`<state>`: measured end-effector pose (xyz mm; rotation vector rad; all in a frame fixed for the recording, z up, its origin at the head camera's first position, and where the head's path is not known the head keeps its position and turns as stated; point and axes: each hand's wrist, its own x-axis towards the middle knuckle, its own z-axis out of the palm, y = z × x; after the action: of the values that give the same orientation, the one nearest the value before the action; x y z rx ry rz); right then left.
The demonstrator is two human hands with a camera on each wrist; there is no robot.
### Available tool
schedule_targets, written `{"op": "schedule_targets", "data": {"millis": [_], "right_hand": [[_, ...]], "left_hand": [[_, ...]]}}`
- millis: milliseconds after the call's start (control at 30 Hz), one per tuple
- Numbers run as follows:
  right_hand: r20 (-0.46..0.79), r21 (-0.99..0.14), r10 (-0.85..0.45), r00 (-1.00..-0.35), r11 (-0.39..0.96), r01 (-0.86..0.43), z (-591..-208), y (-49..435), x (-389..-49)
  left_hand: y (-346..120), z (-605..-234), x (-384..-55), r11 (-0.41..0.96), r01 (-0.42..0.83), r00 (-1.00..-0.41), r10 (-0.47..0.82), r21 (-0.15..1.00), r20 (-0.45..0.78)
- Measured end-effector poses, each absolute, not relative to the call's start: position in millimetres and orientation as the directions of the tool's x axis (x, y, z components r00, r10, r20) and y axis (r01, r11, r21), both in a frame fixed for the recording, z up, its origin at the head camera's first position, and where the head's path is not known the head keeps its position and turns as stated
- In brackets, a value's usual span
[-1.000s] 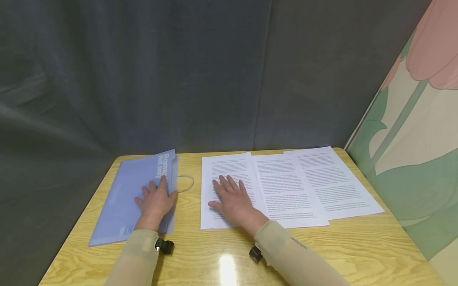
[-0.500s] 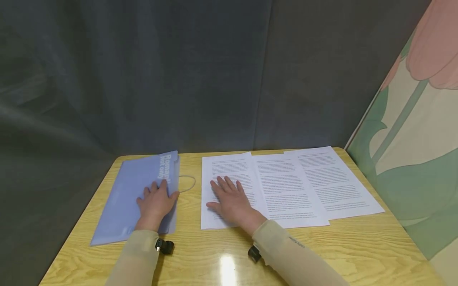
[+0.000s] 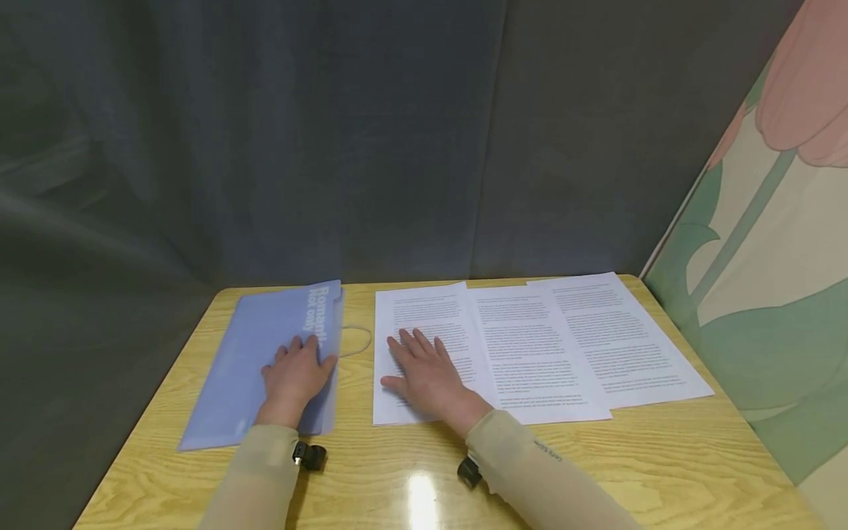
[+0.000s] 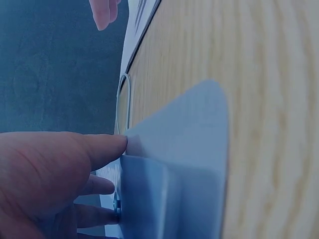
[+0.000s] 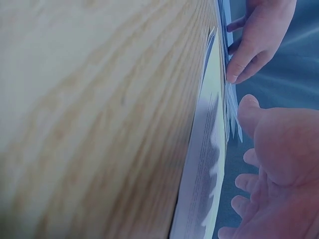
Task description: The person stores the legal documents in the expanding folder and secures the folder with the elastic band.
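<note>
A blue plastic folder (image 3: 248,361) with white lettering lies at the left of the table, a pale elastic loop (image 3: 366,340) sticking out past its right edge. My left hand (image 3: 294,375) rests on its right part with fingers spread. In the left wrist view, the fingertips (image 4: 119,144) touch the cover beside a flap. Three printed sheets overlap in a row to the right. Over the leftmost sheet (image 3: 424,302) is my right hand (image 3: 430,379), fingers straight and spread. The right wrist view shows a gap between that hand and the paper (image 5: 199,164), with a shadow below.
The middle sheet (image 3: 530,353) and the right sheet (image 3: 623,338) reach toward the right side of the wooden table (image 3: 371,478). A dark curtain (image 3: 358,147) hangs behind the table. A flower-patterned panel (image 3: 762,294) stands at the right.
The folder has slid a little to the right along with my left hand, closer to the sheets. My right hand has shifted very slightly left above the sheet; the sheets stay put.
</note>
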<state>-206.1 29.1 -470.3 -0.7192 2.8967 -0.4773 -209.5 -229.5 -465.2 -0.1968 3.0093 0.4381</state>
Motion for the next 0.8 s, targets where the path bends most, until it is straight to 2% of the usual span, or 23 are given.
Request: {"op": "schedule_targets", "data": {"millis": [800], "right_hand": [[-0.011, -0.327, -0.499, -0.867, 0.821, -0.468, -473, 24, -207]], "left_hand": [[-201, -460, -216, 0.963, -0.074, -0.994, -0.05, 0.259, -0.099]]}}
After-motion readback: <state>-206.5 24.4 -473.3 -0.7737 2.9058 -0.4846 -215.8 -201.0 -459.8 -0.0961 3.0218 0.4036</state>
